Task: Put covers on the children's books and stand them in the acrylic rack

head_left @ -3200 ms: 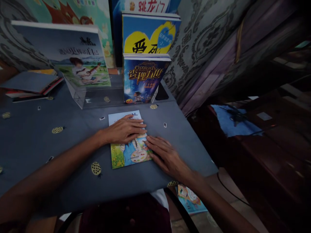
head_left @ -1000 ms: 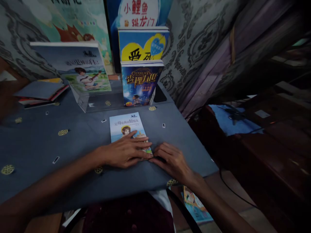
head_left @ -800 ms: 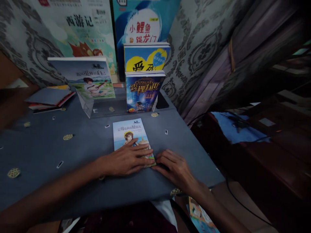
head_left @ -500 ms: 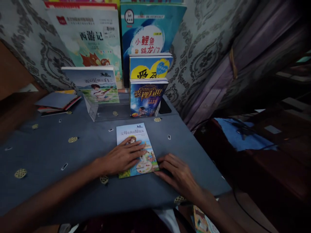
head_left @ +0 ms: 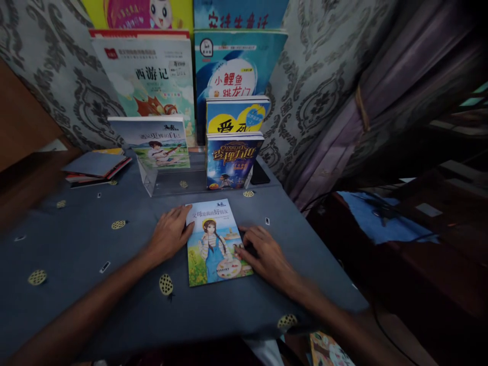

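Fingers slack, the left hand (head_left: 170, 234) is rested at the left edge of a paperback (head_left: 209, 254), lower centre; its right edge is touched by the right hand (head_left: 269, 258), grip unclear. Above frame centre, a dark-blue book (head_left: 231, 165) is displayed.

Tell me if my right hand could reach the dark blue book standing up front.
Probably yes: the dark blue book stands with its cover facing you, and mostly tablecloth shows between it and your right hand. The fingers, at the edge of the flat book, would likely have to leave that first.
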Demonstrator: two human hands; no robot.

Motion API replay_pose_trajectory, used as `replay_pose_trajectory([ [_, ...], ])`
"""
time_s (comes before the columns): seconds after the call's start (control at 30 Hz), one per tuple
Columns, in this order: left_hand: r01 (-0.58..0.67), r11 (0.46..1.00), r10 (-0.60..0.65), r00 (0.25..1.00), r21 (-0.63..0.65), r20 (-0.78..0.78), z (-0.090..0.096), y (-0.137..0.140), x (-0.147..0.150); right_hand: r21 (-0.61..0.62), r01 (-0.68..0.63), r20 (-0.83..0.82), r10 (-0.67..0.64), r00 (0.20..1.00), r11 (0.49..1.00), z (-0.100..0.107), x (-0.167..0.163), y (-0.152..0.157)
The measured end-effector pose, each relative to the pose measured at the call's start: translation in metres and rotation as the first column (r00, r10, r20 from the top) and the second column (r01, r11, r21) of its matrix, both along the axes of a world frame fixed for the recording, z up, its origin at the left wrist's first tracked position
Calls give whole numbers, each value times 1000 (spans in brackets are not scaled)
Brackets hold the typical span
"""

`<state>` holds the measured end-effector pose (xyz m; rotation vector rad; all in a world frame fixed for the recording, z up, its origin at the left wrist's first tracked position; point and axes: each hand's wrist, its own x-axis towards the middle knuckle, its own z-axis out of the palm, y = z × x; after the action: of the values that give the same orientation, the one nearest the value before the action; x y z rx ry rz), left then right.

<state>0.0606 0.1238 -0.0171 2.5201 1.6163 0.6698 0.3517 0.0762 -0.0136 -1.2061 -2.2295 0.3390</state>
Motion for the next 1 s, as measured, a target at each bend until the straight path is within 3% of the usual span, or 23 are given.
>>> replay_pose_trajectory([
  [0.07,17,993,1,988,-116,157,2,4,-1,-55,-6,-8,6,1000,998,2,-1,5],
  [0.13,61,964,46,920,-259,390,3,9,-3,-99,-17,-19,15,1000,995,4,-2,8],
  [0.2,141,911,149,764,-386,628,4,15,-4,-117,-19,-37,15,999,993,5,-1,9],
  [0.27,216,857,289,551,-468,783,6,17,-2,-115,-8,-54,2,999,993,3,-1,9],
  [0.33,275,808,417,360,-522,835,9,16,1,-106,1,-68,-9,998,994,1,0,8],
  [0.4,371,735,510,247,-567,824,12,12,5,-96,-7,-92,-2,996,995,-1,0,7],
  [0.53,613,560,564,210,-557,798,19,4,14,-123,-17,-156,-3,988,992,-2,0,5],
  [0.6,675,526,540,206,-518,816,24,2,16,-217,34,-202,-79,976,976,0,0,6],
  [0.7,722,526,473,190,-449,860,35,2,17,-452,20,-357,-201,912,892,5,-2,13],
  [0.77,725,557,412,182,-405,893,46,1,17,-588,-151,-481,-193,855,794,15,-5,21],
  [0.83,704,614,327,184,-357,927,59,1,16,-632,-329,-563,-125,817,701,30,-7,32],
  [0.87,685,652,273,189,-326,943,66,1,15,-615,-366,-581,-88,809,698,40,-9,37],
  [0.9,662,692,210,199,-289,957,74,1,13,-562,-377,-600,-49,799,736,50,-10,42],
  [0.97,602,772,58,252,-203,966,90,2,7,-383,-338,-608,40,793,860,68,-13,50],
  [1.0,584,794,-34,316,-166,948,97,2,3,-261,-290,-583,89,808,921,74,-14,53],
])
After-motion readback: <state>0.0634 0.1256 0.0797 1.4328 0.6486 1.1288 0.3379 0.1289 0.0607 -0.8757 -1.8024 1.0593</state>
